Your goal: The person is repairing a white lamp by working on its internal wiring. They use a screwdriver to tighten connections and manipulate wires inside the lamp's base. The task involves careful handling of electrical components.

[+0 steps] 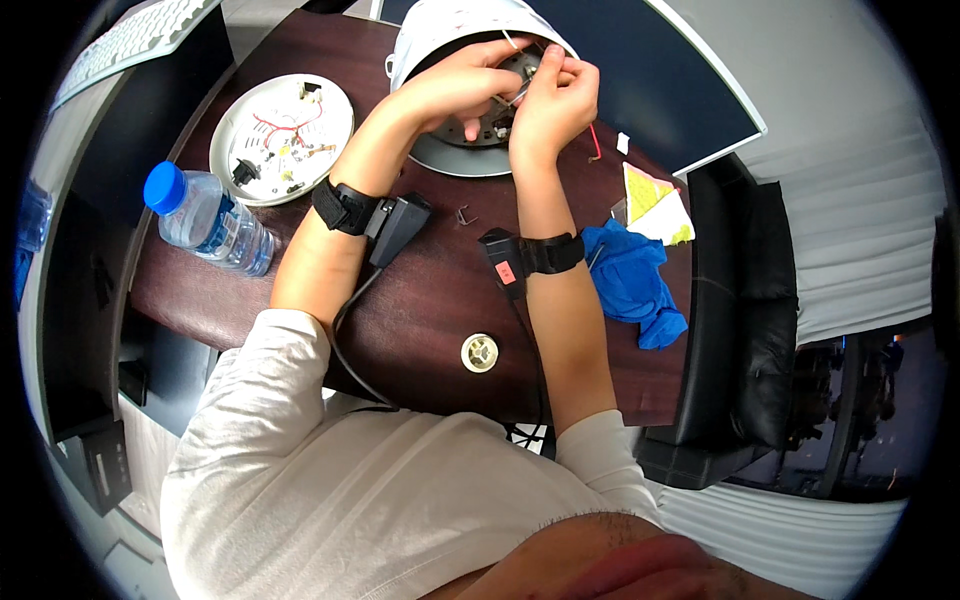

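Note:
A white, bowl-shaped appliance housing [430,32] lies tilted at the far side of the table, its open underside toward me. Inside it show a dark round metal base [485,132], small fittings and pale wires. My left hand [455,85] reaches into the opening, fingers spread and touching the inner parts. Beside it, at the right rim, my right hand [552,105] is closed, thumb and fingers pinched together. What lies in that pinch is too small to make out. A red wire [595,142] hangs from the housing below the right hand.
Left stand a round white cover [222,158] holding loose parts and red wires, and a blue-capped water bottle [215,225]. A small round pale part [480,352] lies near me. Right are a blue cloth [632,285] and yellow-white paper [655,205]. A dark panel [650,80] rises behind.

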`<state>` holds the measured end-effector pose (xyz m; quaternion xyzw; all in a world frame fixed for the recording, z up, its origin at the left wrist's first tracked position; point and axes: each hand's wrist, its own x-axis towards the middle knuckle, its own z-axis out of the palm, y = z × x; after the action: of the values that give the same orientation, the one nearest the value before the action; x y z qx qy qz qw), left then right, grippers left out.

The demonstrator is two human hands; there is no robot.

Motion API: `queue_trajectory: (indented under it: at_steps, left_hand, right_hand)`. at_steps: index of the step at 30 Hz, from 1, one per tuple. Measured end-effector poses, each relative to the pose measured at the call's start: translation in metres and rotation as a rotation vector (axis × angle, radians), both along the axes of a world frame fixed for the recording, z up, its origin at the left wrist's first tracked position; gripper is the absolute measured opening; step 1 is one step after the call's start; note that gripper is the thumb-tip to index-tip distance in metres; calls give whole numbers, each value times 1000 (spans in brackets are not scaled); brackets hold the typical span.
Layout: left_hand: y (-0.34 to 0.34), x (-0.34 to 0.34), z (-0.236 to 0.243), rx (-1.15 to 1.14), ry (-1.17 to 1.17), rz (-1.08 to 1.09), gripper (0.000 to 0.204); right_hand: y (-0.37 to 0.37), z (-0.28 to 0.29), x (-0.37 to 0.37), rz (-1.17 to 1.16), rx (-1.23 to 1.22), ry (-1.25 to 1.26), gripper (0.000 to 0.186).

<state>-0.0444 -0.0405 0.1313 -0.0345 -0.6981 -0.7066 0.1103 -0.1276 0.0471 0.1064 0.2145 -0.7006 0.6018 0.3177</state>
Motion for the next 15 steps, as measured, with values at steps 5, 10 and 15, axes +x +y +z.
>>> queue_trajectory:
  at_steps: [5, 10, 15]
  left_hand:
    - [5, 1, 1, 22, -15, -14, 69]
    - [7, 0, -1, 33, -19, -36, 69]
    - [8, 0, -3, 42, -34, -56, 71]
  right_hand:
    - [5, -3, 0, -23, -10, -23, 20]
    - [13, 0, 6, -62, 14, 21, 20]
    - [21, -3, -2, -86, 190, 168, 18]
